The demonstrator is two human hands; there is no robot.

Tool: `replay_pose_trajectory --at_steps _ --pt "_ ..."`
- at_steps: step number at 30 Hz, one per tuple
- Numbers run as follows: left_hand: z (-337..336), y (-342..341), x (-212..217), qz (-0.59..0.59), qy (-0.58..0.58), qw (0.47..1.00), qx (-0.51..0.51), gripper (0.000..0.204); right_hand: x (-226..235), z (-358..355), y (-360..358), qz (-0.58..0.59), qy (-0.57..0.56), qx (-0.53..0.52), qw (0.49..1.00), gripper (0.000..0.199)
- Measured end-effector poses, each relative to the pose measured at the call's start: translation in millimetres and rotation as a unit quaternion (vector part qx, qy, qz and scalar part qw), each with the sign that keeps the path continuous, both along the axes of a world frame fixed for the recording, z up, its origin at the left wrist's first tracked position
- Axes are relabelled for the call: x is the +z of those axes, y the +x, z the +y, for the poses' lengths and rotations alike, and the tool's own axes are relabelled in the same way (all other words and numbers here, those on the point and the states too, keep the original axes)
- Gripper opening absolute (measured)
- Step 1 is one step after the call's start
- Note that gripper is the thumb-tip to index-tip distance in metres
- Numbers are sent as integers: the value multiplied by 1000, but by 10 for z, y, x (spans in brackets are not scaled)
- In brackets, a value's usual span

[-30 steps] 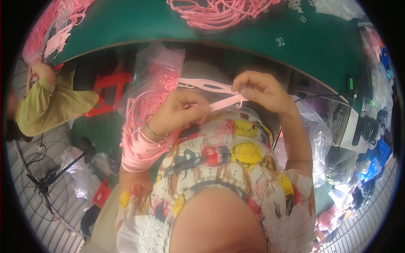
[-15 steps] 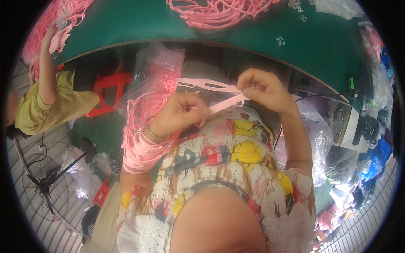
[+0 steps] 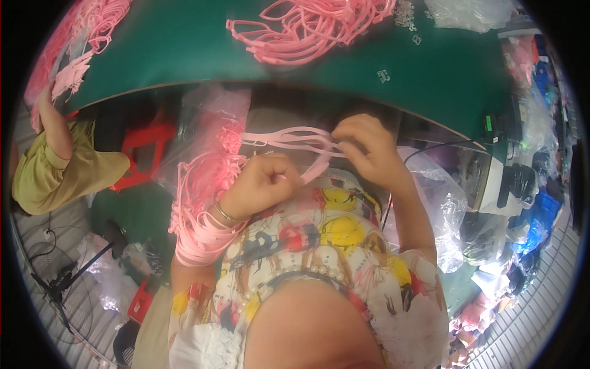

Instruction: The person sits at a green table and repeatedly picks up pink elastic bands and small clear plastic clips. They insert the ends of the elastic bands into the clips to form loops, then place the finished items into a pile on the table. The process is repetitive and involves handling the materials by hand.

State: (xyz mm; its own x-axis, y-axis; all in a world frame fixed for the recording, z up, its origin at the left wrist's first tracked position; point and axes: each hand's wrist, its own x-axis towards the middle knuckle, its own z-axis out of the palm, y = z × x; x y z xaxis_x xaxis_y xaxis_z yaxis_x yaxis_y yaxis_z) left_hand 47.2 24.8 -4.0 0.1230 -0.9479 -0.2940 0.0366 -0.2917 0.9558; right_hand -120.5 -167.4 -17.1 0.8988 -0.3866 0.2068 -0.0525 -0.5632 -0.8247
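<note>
Hands barely shifted since earlier frames; co-worker's arm at far left went up to the worktop. Left hand is curled, grip pressed on the tail of a pink strap; right hand pinches the strap's other end, both held over the lap below the worktop edge. Likely mid-step, feeding or looping the strap; next needs a fine two-hand pull. More straps ring the left wrist. Room is tight: worktop edge just ahead, plastic bags beside.

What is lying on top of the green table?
On the green table lie a heap of pink straps, small metal clips and clear bags. What lies beneath the heap is covered.
</note>
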Motion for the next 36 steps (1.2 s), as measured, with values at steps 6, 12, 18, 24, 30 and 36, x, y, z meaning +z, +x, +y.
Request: replay_pose_trajectory --at_steps 6,12,18,24,30,36 --pt "-72 -74 44 -33 -14 999 -31 8 79 -470 23 -32 -257 -242 935 15" --pt "-43 -56 47 -5 -3 1000 -24 9 -27 -708 76 35 -316 -232 919 19" --pt "-36 -58 42 14 -5 1000 -6 9 56 -809 127 88 -217 -194 953 16" --pt "-38 -53 46 46 19 999 7 10 121 -778 131 85 -206 -175 959 16" --pt "-36 -44 51 64 26 998 12 9 164 -783 126 84 -181 -150 968 17" --pt "-20 -47 -7 52 -13 998 24 10 256 -365 178 11 -14 -124 992 10"
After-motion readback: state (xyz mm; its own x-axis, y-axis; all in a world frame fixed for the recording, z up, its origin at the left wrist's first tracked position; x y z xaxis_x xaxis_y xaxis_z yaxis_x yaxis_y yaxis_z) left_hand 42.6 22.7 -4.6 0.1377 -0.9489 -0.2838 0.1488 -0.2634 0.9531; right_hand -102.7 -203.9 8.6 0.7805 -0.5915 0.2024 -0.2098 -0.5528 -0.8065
